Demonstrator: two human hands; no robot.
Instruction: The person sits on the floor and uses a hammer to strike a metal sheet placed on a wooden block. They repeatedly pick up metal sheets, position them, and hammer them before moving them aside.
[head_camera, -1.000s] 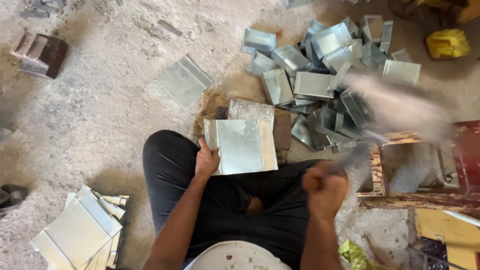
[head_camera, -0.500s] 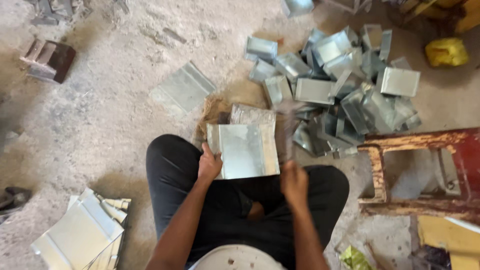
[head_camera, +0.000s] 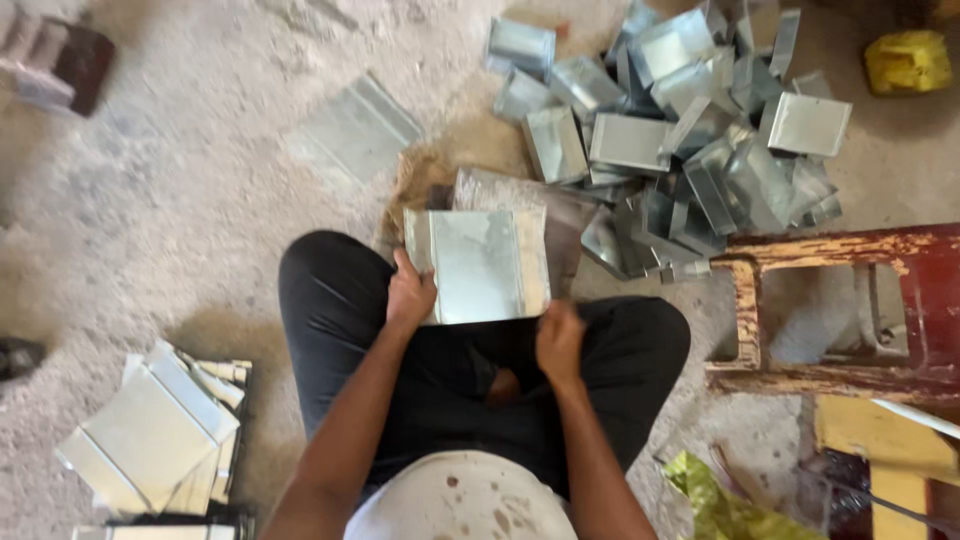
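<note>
We sat cross-legged, a metal sheet (head_camera: 480, 265) with folded edges lying on the floor at our knees. Left of the sheet, a stack of finished pieces (head_camera: 150, 435). Our left hand (head_camera: 410, 295) pinned the sheet's lower left corner, fingers closed over the fold. Our right hand (head_camera: 560, 338) sat clenched at the lower right corner; whether it gripped a tool we could not tell. Step judged: shaping the edge. Next calls for steady pinning. Right of the sheet, a heap of bent pieces (head_camera: 690, 130) and a wooden stool (head_camera: 830, 310).
</note>
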